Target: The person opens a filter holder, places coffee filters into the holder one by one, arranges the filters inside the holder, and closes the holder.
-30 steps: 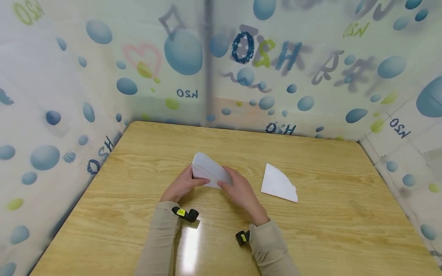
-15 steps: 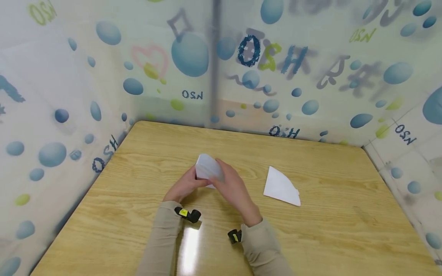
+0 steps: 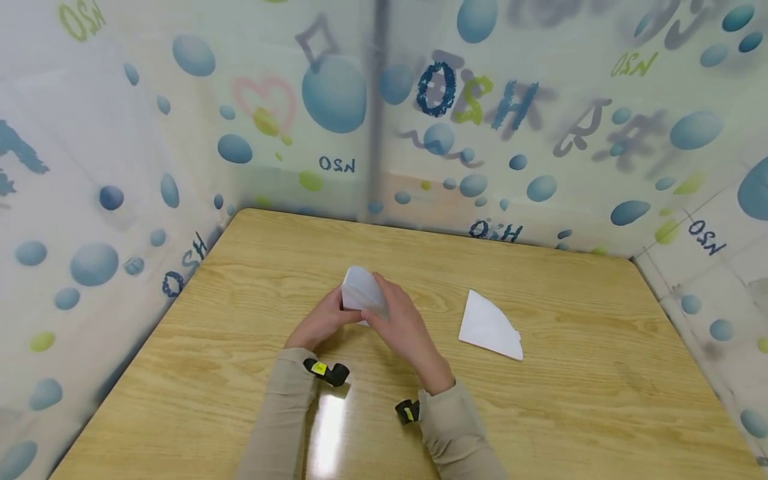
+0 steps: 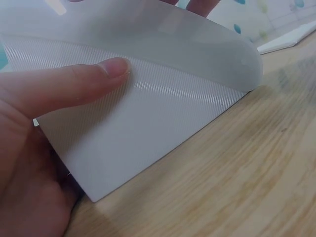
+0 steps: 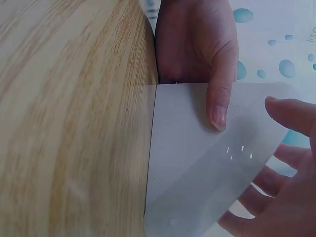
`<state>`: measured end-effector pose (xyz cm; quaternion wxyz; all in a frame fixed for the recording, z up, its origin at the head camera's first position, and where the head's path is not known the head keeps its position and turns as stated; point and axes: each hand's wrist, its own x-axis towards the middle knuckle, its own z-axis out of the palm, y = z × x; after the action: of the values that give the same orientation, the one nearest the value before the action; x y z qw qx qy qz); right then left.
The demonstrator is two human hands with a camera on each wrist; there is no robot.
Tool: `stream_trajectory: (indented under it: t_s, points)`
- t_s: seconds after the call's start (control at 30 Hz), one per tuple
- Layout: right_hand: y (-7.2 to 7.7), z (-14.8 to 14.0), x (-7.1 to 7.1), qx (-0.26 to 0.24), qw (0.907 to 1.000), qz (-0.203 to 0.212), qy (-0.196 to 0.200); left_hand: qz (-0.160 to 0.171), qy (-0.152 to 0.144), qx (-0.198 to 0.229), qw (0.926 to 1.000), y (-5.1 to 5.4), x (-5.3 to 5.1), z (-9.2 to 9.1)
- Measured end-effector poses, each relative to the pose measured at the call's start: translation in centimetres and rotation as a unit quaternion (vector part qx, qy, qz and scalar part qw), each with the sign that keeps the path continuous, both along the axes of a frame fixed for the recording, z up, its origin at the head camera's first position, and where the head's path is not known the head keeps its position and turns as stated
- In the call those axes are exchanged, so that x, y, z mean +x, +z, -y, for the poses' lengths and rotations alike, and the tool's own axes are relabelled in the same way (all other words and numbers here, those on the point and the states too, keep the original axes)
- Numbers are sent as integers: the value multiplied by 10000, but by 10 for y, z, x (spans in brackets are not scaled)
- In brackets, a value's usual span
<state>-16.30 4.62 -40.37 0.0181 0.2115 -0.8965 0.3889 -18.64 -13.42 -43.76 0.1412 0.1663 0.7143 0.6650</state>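
Note:
A white fan-shaped sheet [image 3: 363, 291], folded or layered, stands tilted just above the near-middle of the table. Up close in the left wrist view, its face [image 4: 133, 123] is finely ribbed, and a smooth translucent part curves over along the top. My left hand [image 3: 321, 321] pinches its left side, thumb pressed flat on the front and fingers behind, mostly hidden. My right hand [image 3: 407, 328] holds the right side, its thumb toward me and its fingers round the back. In the right wrist view the sheet's lower edge [image 5: 151, 148] lies along or very near the tabletop.
A second white fan-shaped piece [image 3: 491, 327] lies flat on the wooden table [image 3: 576, 400] to the right of my hands, with a small tab on its curved edge. Walls printed with blue drops [image 3: 334, 93] enclose the table's back and sides.
My right hand has shifted left and slightly up along the white sheet, covering more of it. The left hand keeps its grip. The head view has turned slightly left.

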Motion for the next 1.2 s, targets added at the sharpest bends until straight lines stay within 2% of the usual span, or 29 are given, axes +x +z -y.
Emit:
stream_trajectory:
  t_s: [0.23,0.53,0.9,1.13,1.2]
  points:
    - [-1,0,-1,68,10000,-51,-32,67,164,-181,9997,4,1,0]
    - [-2,0,-2,16,10000,-74,-35,161,185,-214,9995,5,2,-1]
    - [-1,-1,-2,-111,9998,146,-15,62,168,-218,9996,3,2,-2]
    - [-1,-1,-2,-149,9997,213,-18,-59,266,-271,9993,-22,-9,2]
    - [-2,-1,-1,-159,9996,236,-15,-125,284,-282,9991,-24,-9,2]
